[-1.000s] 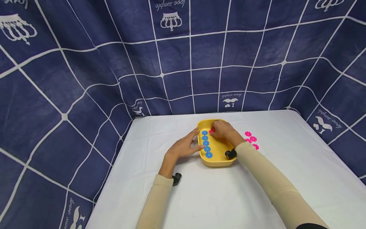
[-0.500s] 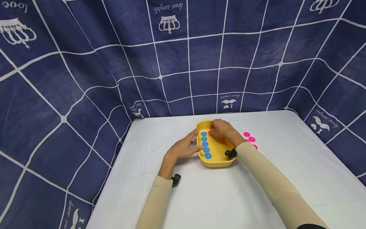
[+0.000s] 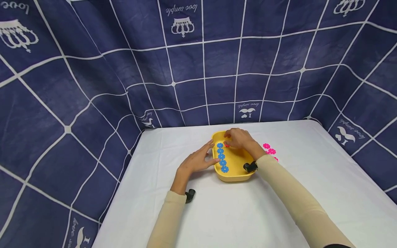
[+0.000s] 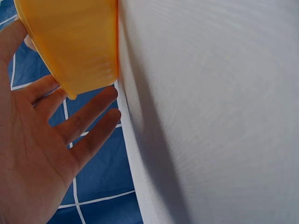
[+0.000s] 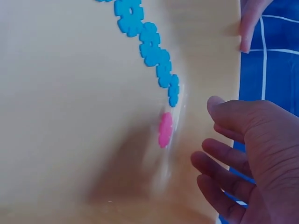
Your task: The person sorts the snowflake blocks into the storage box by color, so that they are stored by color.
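Observation:
A yellow tray (image 3: 235, 174) sits on the white table (image 3: 248, 213). Along its left inner side lies a row of blue flower pieces (image 3: 222, 157) (image 5: 148, 44). A single pink flower piece (image 3: 227, 145) (image 5: 165, 129) lies flat on the tray floor beside the far end of that row. My right hand (image 3: 231, 139) (image 5: 205, 135) hovers just over it, fingers loosely curled and holding nothing. My left hand (image 3: 214, 153) (image 4: 70, 116) rests with straight fingers against the tray's left outer wall (image 4: 74, 42).
Several more pink flower pieces (image 3: 269, 150) lie on the table right of the tray, partly behind my right forearm. A dark blue checked cloth (image 3: 198, 69) hangs behind and at both sides. The table's left edge (image 4: 128, 140) is near my left hand.
My right hand has let go of the pink piece, which now lies on the tray floor, and the fingers have lifted slightly. The left hand has stayed against the tray.

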`<action>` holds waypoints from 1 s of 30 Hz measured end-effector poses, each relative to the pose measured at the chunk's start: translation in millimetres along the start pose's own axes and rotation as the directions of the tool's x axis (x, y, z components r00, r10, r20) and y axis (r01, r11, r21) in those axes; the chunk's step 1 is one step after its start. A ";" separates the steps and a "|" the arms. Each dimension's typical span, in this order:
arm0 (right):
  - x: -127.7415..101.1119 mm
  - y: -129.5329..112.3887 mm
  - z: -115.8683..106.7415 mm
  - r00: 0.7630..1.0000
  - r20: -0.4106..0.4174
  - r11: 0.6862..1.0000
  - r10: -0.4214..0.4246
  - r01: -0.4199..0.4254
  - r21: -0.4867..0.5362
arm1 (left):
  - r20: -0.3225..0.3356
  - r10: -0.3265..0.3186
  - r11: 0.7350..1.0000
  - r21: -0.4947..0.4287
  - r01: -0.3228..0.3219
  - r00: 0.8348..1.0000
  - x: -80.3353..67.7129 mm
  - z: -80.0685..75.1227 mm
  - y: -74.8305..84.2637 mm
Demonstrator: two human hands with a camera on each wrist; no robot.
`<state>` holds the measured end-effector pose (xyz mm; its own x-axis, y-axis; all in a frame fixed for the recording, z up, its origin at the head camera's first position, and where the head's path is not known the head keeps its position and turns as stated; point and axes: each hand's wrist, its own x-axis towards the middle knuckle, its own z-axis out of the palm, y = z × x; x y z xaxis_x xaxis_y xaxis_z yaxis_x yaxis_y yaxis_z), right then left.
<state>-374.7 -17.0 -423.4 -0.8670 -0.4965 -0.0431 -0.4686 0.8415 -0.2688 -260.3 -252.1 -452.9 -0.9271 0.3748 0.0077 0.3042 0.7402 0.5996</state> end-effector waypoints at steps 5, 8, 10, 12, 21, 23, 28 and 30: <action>-2.9 -3.4 -9.7 0.999 -0.042 1.000 -0.028 0.028 -0.009 | -0.002 0.004 1.000 0.013 -0.004 1.000 0.2 -1.3 -0.6; -4.6 -5.3 -14.9 0.998 -0.058 0.999 -0.035 0.035 -0.001 | 0.002 -0.002 1.000 0.009 0.002 1.000 -0.2 -2.3 -0.7; -5.9 -6.9 -18.3 0.997 -0.072 0.999 -0.040 0.041 0.009 | 0.006 -0.004 1.000 0.008 0.004 1.000 -0.4 -2.8 -0.4; -7.4 -8.4 -21.1 0.995 -0.092 0.999 -0.045 0.047 0.016 | 0.010 -0.006 1.000 0.011 0.006 1.000 -0.6 -3.0 0.0; -14.3 -8.2 -25.5 0.993 -0.112 0.998 -0.043 0.047 0.031 | 0.011 -0.004 1.000 0.019 0.004 1.000 1.4 -0.7 2.0; -16.3 -6.1 -25.9 0.993 -0.108 0.998 -0.039 0.044 0.038 | 0.012 -0.010 1.000 0.016 0.009 1.000 2.0 0.1 2.2; -23.1 -0.4 -29.3 0.993 -0.114 0.997 -0.031 0.039 0.062 | 0.019 -0.026 1.000 0.015 0.026 0.999 2.0 2.0 1.3; -26.2 1.5 -32.3 0.992 -0.124 0.997 -0.029 0.038 0.066 | 0.019 -0.025 1.000 0.012 0.025 0.999 1.5 2.1 1.3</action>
<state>-358.1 4.1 -391.6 -0.8672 -0.4908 0.0844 -0.4888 0.8064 -0.3329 -260.8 -249.4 -453.8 -0.9301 0.3665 -0.0228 0.2834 0.7559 0.5901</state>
